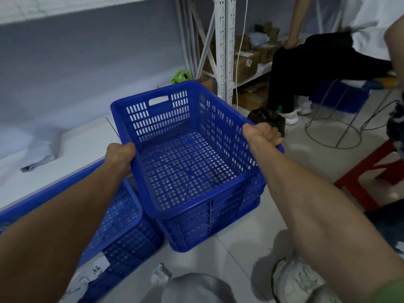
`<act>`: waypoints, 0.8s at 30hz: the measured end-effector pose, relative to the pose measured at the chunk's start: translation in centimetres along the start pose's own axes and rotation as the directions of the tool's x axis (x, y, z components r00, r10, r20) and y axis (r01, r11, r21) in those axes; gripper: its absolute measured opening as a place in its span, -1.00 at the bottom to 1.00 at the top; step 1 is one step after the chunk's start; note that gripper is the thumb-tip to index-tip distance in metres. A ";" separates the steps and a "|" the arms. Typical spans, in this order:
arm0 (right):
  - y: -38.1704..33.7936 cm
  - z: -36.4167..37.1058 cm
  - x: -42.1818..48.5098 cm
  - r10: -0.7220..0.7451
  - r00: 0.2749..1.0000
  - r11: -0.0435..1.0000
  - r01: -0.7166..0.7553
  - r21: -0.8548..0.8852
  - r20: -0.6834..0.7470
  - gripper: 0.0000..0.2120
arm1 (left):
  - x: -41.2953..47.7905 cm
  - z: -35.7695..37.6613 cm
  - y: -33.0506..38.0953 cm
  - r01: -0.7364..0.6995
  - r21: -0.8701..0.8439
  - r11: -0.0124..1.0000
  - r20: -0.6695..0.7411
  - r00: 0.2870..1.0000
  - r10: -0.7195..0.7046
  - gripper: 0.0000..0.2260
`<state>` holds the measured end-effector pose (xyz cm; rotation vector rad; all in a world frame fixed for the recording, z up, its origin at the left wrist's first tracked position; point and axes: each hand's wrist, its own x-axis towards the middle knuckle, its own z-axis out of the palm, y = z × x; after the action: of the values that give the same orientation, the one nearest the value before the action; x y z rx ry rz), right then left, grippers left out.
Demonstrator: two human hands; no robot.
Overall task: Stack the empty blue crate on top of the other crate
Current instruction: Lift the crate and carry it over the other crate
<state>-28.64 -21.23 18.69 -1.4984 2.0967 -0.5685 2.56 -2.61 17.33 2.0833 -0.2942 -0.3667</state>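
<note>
An empty blue perforated crate [185,149] fills the middle of the head view, tilted a little toward me. My left hand [119,155] grips its left rim and my right hand [262,135] grips its right rim. Directly beneath it sits another blue crate [218,228] on the floor, its side wall and lower edge showing under the held one. Whether the upper crate rests fully in the lower one I cannot tell. A third blue crate [122,228] stands at the lower left, partly behind my left forearm.
A low white platform [65,154] with a blue edge runs along the left. White metal shelving [223,51] with cardboard boxes stands behind. A seated person in black trousers [306,68] is at the right, with a red stool [371,176], a wire stand and a black bag nearby.
</note>
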 end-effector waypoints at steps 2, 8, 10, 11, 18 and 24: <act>-0.7 -0.6 -0.6 -0.014 1.000 1.000 0.014 0.003 -0.013 -0.55 | -0.1 -1.2 0.8 -0.020 0.008 1.000 -0.015 1.000 0.020 -0.75; -2.9 -2.0 -2.9 -0.057 0.998 0.998 0.057 0.009 -0.029 -0.54 | -1.0 -4.4 2.3 -0.042 -0.047 0.998 -0.096 0.995 0.037 -0.73; -3.8 -2.7 -3.6 -0.081 0.996 0.996 0.082 0.020 -0.041 -0.59 | -0.9 -5.5 2.7 -0.049 -0.079 0.996 -0.119 0.992 0.040 -0.72; -4.2 -3.0 -4.0 -0.094 0.994 0.995 0.095 0.028 -0.047 -0.63 | -1.0 -6.1 3.0 -0.051 -0.098 0.994 -0.113 0.993 0.040 -0.73; -7.9 -5.5 -5.9 -0.160 0.986 0.981 0.164 0.106 -0.041 -0.57 | -1.7 -9.5 4.4 -0.087 -0.111 0.990 -0.185 0.981 0.065 -0.68; -9.2 -6.6 -7.1 -0.162 0.986 0.972 0.164 0.166 -0.025 -0.59 | -1.8 -12.0 7.1 -0.167 -0.089 0.982 -0.238 0.961 0.142 -0.79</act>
<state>-23.95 -17.00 30.42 -1.5814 1.8925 -0.7949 4.91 3.86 29.55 1.9587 -0.2890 -0.0437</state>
